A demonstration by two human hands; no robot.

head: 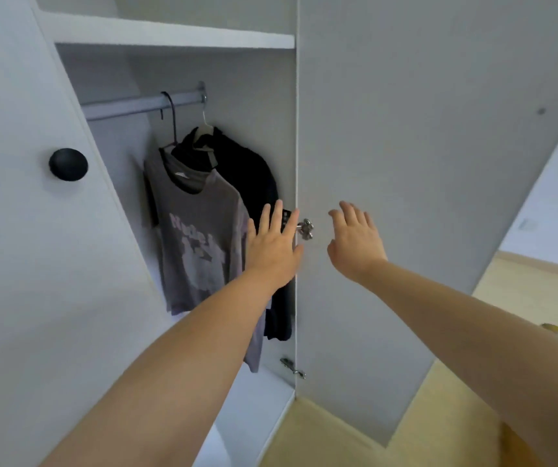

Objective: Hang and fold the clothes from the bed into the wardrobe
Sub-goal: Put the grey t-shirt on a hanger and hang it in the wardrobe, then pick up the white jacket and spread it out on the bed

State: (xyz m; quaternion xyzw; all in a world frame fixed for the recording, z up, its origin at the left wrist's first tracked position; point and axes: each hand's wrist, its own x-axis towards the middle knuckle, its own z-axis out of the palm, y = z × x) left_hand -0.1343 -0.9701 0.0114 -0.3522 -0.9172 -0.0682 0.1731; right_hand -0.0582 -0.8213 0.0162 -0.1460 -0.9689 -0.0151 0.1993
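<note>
The white wardrobe stands open in front of me. On its metal rail [142, 104] hang a grey printed T-shirt [196, 244] on a dark hanger and, behind it to the right, a black garment [250, 170] on a pale hanger. My left hand [272, 246] reaches in with straight fingers, in front of the black garment and next to the T-shirt's sleeve, holding nothing. My right hand [355, 242] is spread open against the inner face of the right door [439, 146], empty.
The left door [18, 264] with a round black knob [68, 164] swings out on my left. A shelf [169, 33] runs above the rail. Metal hinges [305, 228] sit on the right door's edge. Yellowish floor [338, 443] shows below right.
</note>
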